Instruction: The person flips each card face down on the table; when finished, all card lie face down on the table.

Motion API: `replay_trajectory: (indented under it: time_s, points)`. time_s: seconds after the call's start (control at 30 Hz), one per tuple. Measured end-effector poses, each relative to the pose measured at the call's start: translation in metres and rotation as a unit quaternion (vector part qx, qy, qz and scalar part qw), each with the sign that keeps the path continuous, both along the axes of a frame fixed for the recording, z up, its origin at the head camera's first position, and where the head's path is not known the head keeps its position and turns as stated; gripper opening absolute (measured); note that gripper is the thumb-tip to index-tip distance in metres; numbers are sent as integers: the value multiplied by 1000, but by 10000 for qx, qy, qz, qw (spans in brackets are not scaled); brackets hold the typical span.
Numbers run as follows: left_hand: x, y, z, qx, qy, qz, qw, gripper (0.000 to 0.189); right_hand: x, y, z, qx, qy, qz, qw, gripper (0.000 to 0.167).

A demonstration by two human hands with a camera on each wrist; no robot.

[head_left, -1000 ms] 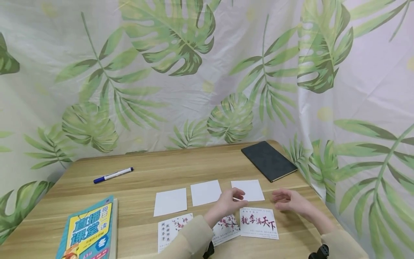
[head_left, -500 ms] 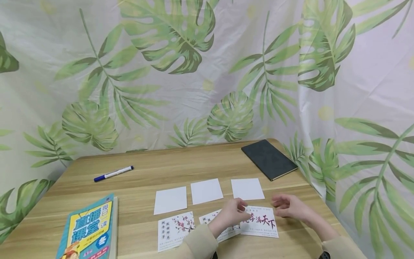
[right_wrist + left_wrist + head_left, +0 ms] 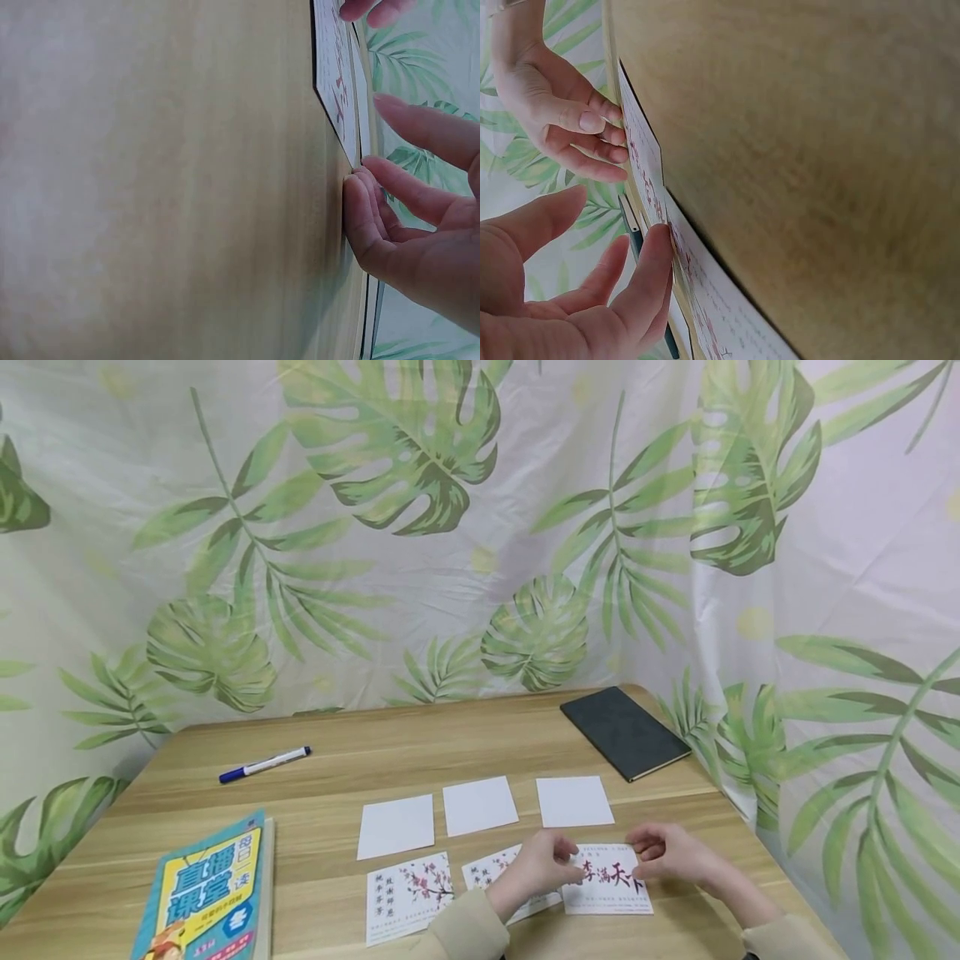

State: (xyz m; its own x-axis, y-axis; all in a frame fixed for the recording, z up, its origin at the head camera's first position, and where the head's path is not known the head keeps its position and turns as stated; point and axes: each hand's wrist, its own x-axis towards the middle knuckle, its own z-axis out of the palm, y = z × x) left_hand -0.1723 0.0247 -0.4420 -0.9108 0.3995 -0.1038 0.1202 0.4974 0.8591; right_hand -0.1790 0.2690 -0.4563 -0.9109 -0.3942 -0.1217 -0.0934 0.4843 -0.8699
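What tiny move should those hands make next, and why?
I'd probably ease the red-lettered card slightly to the person's right. The left hand and right hand are at its opposite sides, and the slightly turned middle blossom card comes right up to its left edge, whereas the left blossom card stands apart from its neighbour.

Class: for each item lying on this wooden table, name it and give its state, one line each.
Blue-and-white marker pen: capped, lying flat.
Black rectangular notebook: closed.
Teal-and-yellow paper book: closed, front cover up.
Three white rectangular paper cards: blank sides up.
Three white printed rectangular paper cards: printed sides up.
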Motion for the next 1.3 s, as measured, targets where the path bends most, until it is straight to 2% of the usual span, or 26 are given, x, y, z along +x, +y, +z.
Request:
replay_trajectory:
  time_s: [0.27, 0.33, 0.43, 0.53, 0.63, 0.77, 0.9, 1.03, 1.13, 1.3]
  points:
    - [5, 0, -1, 107, 157, -51, 9998, 29, -1, -7, -1, 462, 286, 190, 9983, 45]
    - [7, 1, -2, 16, 268, -135, 9995, 28, -2, -9, -1, 653, 401, 236, 9968, 41]
    - [9, 3, -5, -301, 637, -306, 9970, 31, -2, -11, 1, 870, 584, 357, 9939, 36]
    - [12, 5, -6, -601, 958, -386, 9928, 36, -2, -13, 4, 898, 637, 442, 9929, 43]
    - [12, 6, -6, -782, 1081, -345, 9905, 40, -3, -13, 7, 860, 640, 537, 9928, 52]
    - [13, 7, -5, -915, 1070, -301, 9896, 43, -5, -14, 8, 882, 616, 612, 9923, 49]
    - [15, 10, -3, -1002, 976, -239, 9899, 45, -10, -15, 8, 1137, 684, 725, 9885, 45]
    - [15, 12, -2, -1088, 935, -172, 9895, 44, -16, -16, 10, 1405, 497, 715, 9862, 46]
    - [15, 13, -3, -1135, 941, -166, 9889, 44, -21, -16, 9, 1563, 328, 630, 9852, 48]
    - [15, 14, -3, -1140, 906, -176, 9892, 43, -27, -15, 3, 1716, 402, 699, 9819, 49]
